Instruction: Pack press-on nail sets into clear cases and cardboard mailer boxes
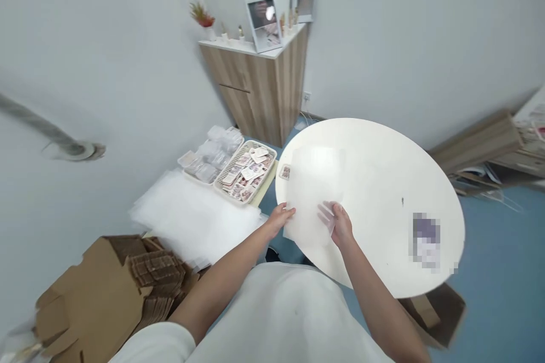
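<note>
Between my two hands is a translucent white sheet (313,187), held over the near left part of the white oval table (383,170). Whether it is a single layer or a bag does not show. My left hand (281,218) pinches its left edge. On the right side my right hand (339,224) grips it, thumb in front, with the fingers showing dimly through the material. Just left of the sheet a small printed card (285,172) lies at the table's edge. A pile of similar white translucent sheets (196,218) lies to the left.
A white basket (217,186) of printed cards stands left of the table, beside a tray of clear plastic packs (213,153). Flattened brown cardboard boxes (97,295) are stacked at lower left. An open carton (440,315) sits under the table's right side. Behind stands a wooden cabinet (255,79).
</note>
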`<state>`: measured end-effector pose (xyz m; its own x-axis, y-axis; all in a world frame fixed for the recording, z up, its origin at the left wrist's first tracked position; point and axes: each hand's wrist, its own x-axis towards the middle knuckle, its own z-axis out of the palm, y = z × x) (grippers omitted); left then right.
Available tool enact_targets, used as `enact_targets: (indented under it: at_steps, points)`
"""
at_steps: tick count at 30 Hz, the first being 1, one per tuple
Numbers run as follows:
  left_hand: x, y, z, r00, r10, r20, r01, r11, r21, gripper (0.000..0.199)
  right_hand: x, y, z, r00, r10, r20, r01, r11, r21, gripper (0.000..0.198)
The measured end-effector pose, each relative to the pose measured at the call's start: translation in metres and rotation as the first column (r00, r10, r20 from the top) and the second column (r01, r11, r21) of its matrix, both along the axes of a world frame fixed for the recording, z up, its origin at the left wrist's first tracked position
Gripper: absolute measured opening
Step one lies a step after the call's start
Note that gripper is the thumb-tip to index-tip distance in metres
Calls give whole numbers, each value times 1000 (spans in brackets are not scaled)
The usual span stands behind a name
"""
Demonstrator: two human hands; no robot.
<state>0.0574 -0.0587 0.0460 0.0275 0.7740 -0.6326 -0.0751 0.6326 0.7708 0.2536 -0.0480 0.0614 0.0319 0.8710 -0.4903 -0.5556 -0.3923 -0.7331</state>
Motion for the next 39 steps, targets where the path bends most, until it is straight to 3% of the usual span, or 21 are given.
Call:
enact_targets:
  at_steps: [7,10,14,20,24,27,30,35,37,39]
  points:
    - [61,9,-18,960,-204,-193,230,966,119,16,82,-33,-32,971,-135,199,160,981,-114,18]
    - [81,9,-25,903,-245,-352,300,947,111,11,109,-44,-45,950,-115,290,161,977,-142,19]
    - [99,9,-30,830,-277,-484,349,935,63,8,133,-52,-59,880,-123,459,178,981,-80,20]
    - [112,11,-31,727,-317,-608,400,916,1,6,146,-52,-66,673,-27,740,114,991,-67,44]
    - [114,12,-31,674,-324,-664,411,911,-27,10,144,-56,-64,379,-19,925,-20,999,29,58]
    - [115,7,-29,590,-296,-751,436,900,-12,37,139,-62,-63,169,37,985,-227,974,3,55]
    - [117,-3,-25,414,-262,-872,566,824,22,53,131,-67,-64,20,133,991,-418,902,-113,53]
    - [122,-20,-22,181,-348,-920,837,546,-41,55,128,-66,-69,-145,231,962,-515,813,-273,52]
    - [124,-23,-23,124,-375,-919,859,504,-89,55,132,-62,-70,-178,246,953,-522,797,-303,51]
    - [127,-24,-26,98,-381,-919,857,501,-117,55,136,-58,-68,-196,252,948,-528,787,-319,50]
